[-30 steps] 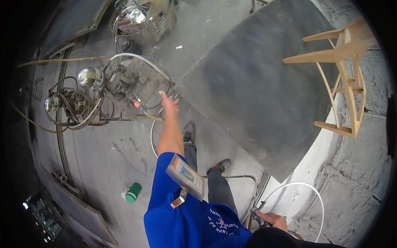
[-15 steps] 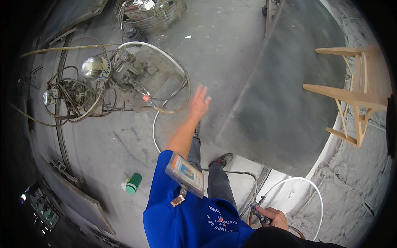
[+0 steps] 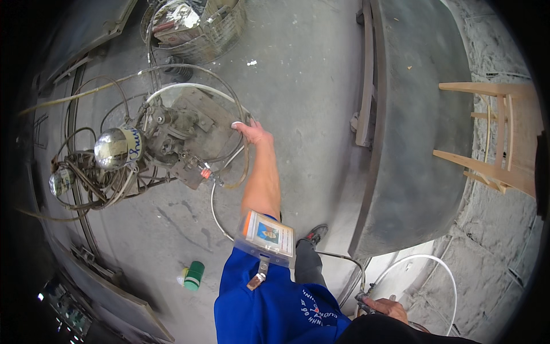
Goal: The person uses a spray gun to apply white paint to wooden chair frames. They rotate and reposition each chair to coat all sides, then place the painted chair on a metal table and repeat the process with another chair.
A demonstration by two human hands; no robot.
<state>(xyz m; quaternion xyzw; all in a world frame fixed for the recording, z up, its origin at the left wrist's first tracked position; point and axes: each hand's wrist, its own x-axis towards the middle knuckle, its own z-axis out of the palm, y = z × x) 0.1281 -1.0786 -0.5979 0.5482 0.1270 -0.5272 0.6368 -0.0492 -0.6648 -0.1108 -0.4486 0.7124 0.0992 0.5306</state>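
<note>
Beside the pump (image 3: 172, 129), the left hand (image 3: 253, 133) meets the grey hose (image 3: 222, 82), thumb spread from fingers; whether it grips, I cannot tell. Low at the right, the right hand (image 3: 391, 309) holds the spray gun (image 3: 362, 298), near the white hose (image 3: 454, 286). Chair legs (image 3: 467, 88) overlap the table (image 3: 409, 155).

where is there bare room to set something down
Mostly bare floor between the round basket, the left hand and the dark tabletop; the tabletop's middle, left of the chair, too. It is crowded left of that hand, where hoses loop around machinery.
</note>
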